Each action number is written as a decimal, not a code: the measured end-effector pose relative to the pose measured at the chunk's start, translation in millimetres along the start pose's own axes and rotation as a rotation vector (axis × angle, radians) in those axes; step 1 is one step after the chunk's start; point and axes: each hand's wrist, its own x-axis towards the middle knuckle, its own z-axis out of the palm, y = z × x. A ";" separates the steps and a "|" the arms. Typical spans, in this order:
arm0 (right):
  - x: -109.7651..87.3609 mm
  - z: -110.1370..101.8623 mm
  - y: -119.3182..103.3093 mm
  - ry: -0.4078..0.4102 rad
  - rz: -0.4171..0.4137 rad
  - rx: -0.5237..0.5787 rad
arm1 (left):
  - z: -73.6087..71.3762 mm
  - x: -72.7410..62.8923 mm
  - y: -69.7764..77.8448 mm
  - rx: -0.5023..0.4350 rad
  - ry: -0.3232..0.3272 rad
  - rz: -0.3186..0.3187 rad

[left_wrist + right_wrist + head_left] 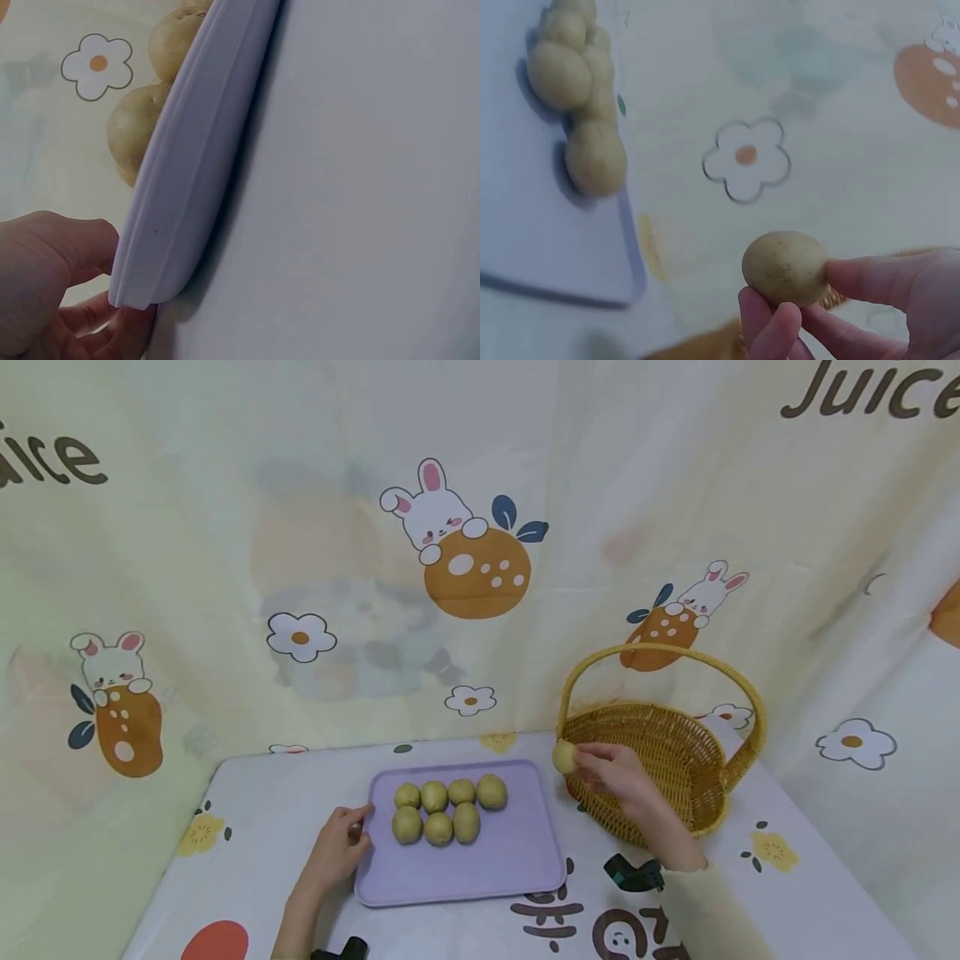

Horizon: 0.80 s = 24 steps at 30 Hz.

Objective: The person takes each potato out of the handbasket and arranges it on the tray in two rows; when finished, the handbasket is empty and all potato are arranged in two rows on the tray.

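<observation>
My right hand pinches a small potato between thumb and fingertips, at the left rim of a wicker basket in the head view. To its left, a lilac tray lies on the table with several potatoes in two rows on its upper half. At the tray's left edge, my left hand grips the rim. The left wrist view shows the thumb on the upper side of the rim and the other fingers lower down, partly hidden by the tray.
The basket's tall handle arches above its opening. A patterned cloth covers the table, and a printed curtain hangs directly behind it. Dark straps sit at both wrists.
</observation>
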 end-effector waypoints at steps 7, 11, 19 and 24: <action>-4.4 31.2 11.1 0.012 -0.018 0.023 | -5.7 -1.7 1.3 -0.006 0.004 -0.014; -5.6 47.0 20.1 0.016 -0.029 0.020 | -8.3 0.8 2.8 -0.001 -0.004 -0.011; -10.4 80.5 41.1 0.003 0.002 0.043 | -4.5 2.1 2.6 -0.001 -0.014 -0.017; -11.7 95.3 53.7 0.005 0.018 0.055 | -0.8 3.1 2.0 -0.016 -0.017 -0.025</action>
